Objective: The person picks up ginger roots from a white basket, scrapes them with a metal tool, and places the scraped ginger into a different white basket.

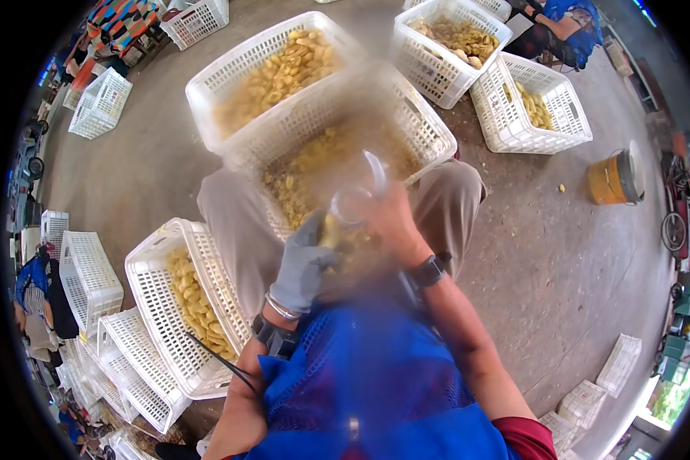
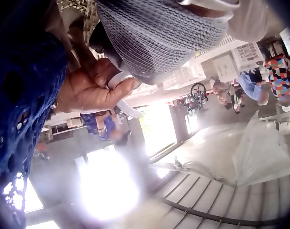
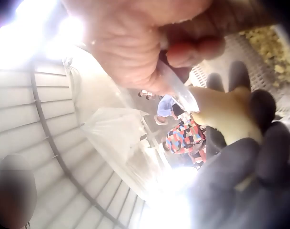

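Over the white basket (image 1: 429,123) between the person's knees, a pale yellow root piece (image 3: 230,112) is held up by the gloved left hand (image 1: 299,264), whose fingers are curled around it. By the bare right hand (image 1: 395,222) a curved blade (image 3: 176,88) is pinched between thumb and fingers, and its tip is set against, or very close to, the end of the piece; contact cannot be told for certain.

The step in hand is judged to be scraping or trimming. Short, light strokes are best made along the curve of the piece, with the blade steered past the gloved fingertips rather than toward them. The piece is best turned within the left hand so that each knob is presented in turn, and only the part being worked should be left uncovered, since a pared surface may prove slippery.

Forward, the work is bounded by the basket's far rim, beyond which a second basket (image 1: 197,96) of roots is placed close. On both sides it is hemmed in by the trouser legs (image 1: 234,222). Outward swing of the left elbow may be hindered by a tall crate (image 1: 157,299) stood just beside that leg. More room is given to the right arm, where bare floor (image 1: 544,230) is found between the leg and a yellow bucket (image 1: 607,182).
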Demonstrator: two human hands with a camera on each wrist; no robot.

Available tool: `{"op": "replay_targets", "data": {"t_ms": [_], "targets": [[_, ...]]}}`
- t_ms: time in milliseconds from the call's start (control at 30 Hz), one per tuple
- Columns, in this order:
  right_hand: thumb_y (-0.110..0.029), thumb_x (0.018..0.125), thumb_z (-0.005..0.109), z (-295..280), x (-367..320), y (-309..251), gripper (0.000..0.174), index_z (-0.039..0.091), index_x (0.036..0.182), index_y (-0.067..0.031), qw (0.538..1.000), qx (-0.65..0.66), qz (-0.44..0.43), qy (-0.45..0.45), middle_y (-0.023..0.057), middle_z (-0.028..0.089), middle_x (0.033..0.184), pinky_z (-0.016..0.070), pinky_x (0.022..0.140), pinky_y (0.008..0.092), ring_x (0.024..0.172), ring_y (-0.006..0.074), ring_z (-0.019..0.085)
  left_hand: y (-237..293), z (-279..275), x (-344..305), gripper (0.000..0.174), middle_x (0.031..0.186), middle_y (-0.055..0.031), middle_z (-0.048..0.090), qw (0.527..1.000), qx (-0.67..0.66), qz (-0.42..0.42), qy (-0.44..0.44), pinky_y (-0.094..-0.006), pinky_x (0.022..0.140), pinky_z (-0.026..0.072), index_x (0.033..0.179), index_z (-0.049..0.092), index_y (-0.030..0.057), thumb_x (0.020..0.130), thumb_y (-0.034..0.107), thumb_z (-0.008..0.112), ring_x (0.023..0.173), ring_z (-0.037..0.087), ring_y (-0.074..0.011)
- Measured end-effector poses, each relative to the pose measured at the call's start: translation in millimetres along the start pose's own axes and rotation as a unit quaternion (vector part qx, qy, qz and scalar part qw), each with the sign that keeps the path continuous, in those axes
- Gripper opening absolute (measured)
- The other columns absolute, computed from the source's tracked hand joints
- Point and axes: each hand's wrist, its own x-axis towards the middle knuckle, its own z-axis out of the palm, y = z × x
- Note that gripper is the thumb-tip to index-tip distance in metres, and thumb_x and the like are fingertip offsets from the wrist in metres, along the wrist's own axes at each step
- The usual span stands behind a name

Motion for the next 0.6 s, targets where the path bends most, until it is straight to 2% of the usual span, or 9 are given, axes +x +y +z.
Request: {"op": "replay_targets", "data": {"t_ms": [67,167,267,333,400,467,500,567,600], "targets": [[-0.018,0.091,0.074,4.7,6.0,22.5,0.016,0.07,0.095,-0.0027,0.999,0.008,-0.046,0.018,0.0013,0.064,0.072,0.0455,0.051,0.0322,0.058,0.0112,0.057,-6.7,-5.5,0.5,0.071,0.113,-0.0153,0.065,1.0,0.014,-0.005,-0.001,-0.0234,0.064,0.0523,0.147,0.044,-0.009,0.076,-0.007,0.052,0.081,0.065,-0.0167],[-0.014,0.089,0.075,-1.3,5.7,13.3,0.02,0.073,0.099,0.0029,0.983,-0.122,-0.132,0.035,-0.0006,0.069,0.078,0.0488,0.056,0.0281,0.066,0.0067,0.061,-3.6,-5.9,-2.2,0.072,0.115,-0.0157,0.066,1.0,0.013,-0.022,-0.011,-0.0224,0.063,0.0513,0.147,0.045,-0.0085,0.075,-0.008,0.052,0.079,0.064,-0.0158],[-0.013,0.089,0.076,-29.8,19.3,0.3,0.022,0.072,0.102,0.0046,0.931,-0.32,-0.107,0.14,0.001,0.071,0.079,0.0516,0.059,0.0309,0.068,0.008,0.064,-13.9,-27.5,-3.8,0.063,0.118,-0.0161,0.066,0.965,0.235,0.105,-0.058,-0.0227,0.064,0.052,0.14,0.051,-0.0089,0.077,-0.009,0.05,0.082,0.066,-0.0152],[-0.021,0.092,0.072,-27.7,7.6,-24.1,0.028,0.07,0.113,-0.0008,0.988,-0.129,-0.043,0.067,0.0064,0.071,0.081,0.0531,0.065,0.0356,0.074,0.0177,0.067,-25.6,-39.6,2.4,0.057,0.121,-0.0162,0.066,0.938,0.289,0.166,-0.091,-0.0229,0.066,0.0525,0.135,0.054,-0.0092,0.079,-0.01,0.048,0.085,0.067,-0.0151],[-0.026,0.095,0.069,-20.4,0.8,-15.5,0.033,0.068,0.119,-0.0031,0.995,-0.085,-0.043,0.04,0.009,0.071,0.084,0.0544,0.068,0.0389,0.077,0.0231,0.069,-27.8,-31.7,4.3,0.042,0.122,-0.0167,0.066,0.954,0.234,0.161,-0.094,-0.023,0.069,0.0529,0.121,0.062,-0.0081,0.082,-0.01,0.046,0.089,0.068,-0.0158],[-0.028,0.095,0.068,-2.0,9.2,30.0,0.036,0.068,0.12,-0.0023,0.974,-0.192,-0.111,0.055,0.0086,0.071,0.085,0.0555,0.068,0.0409,0.078,0.0243,0.071,-13.2,-15.8,3.8,0.035,0.123,-0.017,0.066,0.96,0.206,0.163,-0.099,-0.0229,0.07,0.0528,0.113,0.067,-0.0071,0.085,-0.008,0.045,0.089,0.068,-0.0156],[-0.029,0.095,0.069,-2.0,9.3,32.2,0.037,0.068,0.12,-0.0023,0.978,-0.18,-0.097,0.052,0.0084,0.071,0.086,0.0551,0.068,0.0407,0.078,0.024,0.07,-7.0,-11.9,2.7,0.033,0.123,-0.0171,0.066,0.959,0.207,0.167,-0.1,-0.0227,0.07,0.0524,0.113,0.067,-0.0067,0.087,-0.007,0.046,0.087,0.067,-0.0151],[-0.032,0.094,0.07,-1.1,11.3,36.1,0.039,0.068,0.12,-0.0021,0.985,-0.154,-0.071,0.042,0.008,0.071,0.087,0.0545,0.068,0.0403,0.08,0.0234,0.07,-31.0,-29.0,-0.9,0.028,0.123,-0.0174,0.065,0.968,0.206,0.122,-0.074,-0.023,0.069,0.0519,0.109,0.068,-0.0075,0.09,0.0,0.05,0.082,0.065,-0.0137],[-0.032,0.094,0.071,-8.5,15.7,37.1,0.039,0.068,0.118,-0.0019,0.984,-0.152,-0.061,0.067,0.0093,0.071,0.088,0.0541,0.07,0.0401,0.081,0.0232,0.07,-34.1,-32.9,-1.6,0.028,0.123,-0.0173,0.065,0.967,0.212,0.125,-0.071,-0.0229,0.068,0.0516,0.11,0.068,-0.0078,0.09,0.003,0.052,0.08,0.064,-0.013]]}}
